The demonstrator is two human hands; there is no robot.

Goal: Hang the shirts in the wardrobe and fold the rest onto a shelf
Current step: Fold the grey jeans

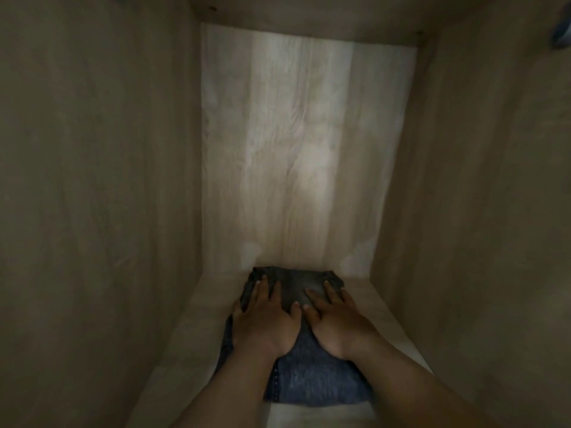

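A blue-grey object (560,32) is seen at the upper right edge of the frame, cut off by the border and too blurred to be identified. It is set against the dim right-hand side panel (494,180) and well apart from the pale wood-grain back panel (309,134), on which a soft patch of light is cast. Two small dark marks are visible near the top corners, one at the left (211,8) and one at the right (419,34).

The folded jeans (304,381) are blue denim cloth, coarse and matt, with a darker grey, faded patch toward the far edge of the shelf (392,316). Shelf and wardrobe back panel (306,149) show pale, matt, smooth wood-grain laminate.
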